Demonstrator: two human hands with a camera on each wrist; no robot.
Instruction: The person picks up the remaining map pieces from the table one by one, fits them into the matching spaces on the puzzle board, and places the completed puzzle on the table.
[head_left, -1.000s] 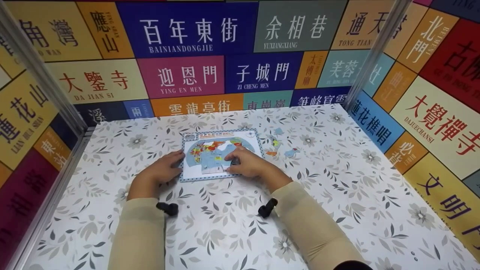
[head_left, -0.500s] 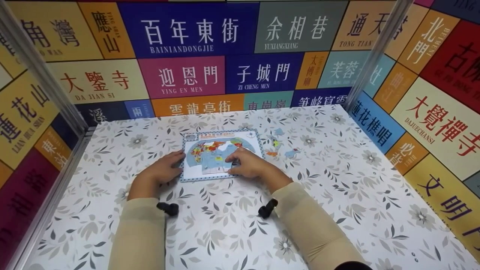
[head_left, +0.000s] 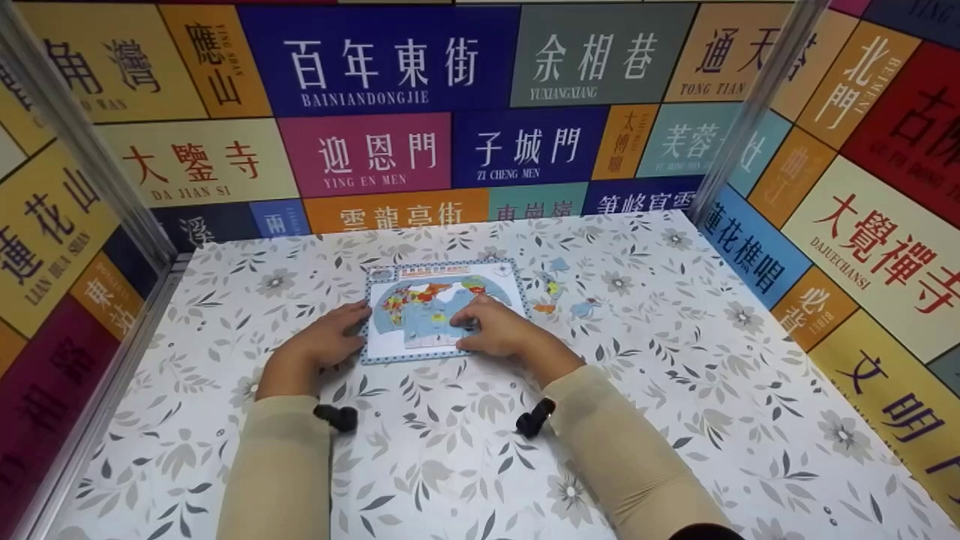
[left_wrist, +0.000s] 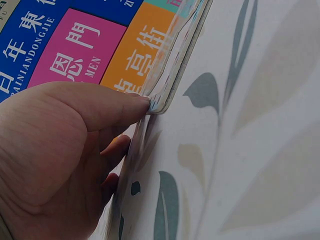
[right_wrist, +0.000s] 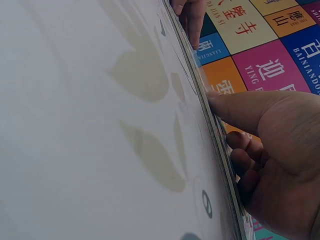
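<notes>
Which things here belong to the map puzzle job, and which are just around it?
Seem part of the job:
map puzzle
loose pieces
left hand
right hand

Just around it:
flowered table
sign-covered walls
black wrist gadgets

The world-map jigsaw board (head_left: 385,348) looks like smooth printed cardboard — matt and grey along its cut side. The floral tabletop (head_left: 435,442) seems smooth, low in sheen; towards its far edge, loose jigsaw pieces (head_left: 583,308) look papery too. Metal posts (head_left: 145,225) gleam at its far corners. The sleeves (head_left: 277,465) are matt, fine cloth — the wrist cameras (head_left: 341,418) black, plastic-looking.
</notes>
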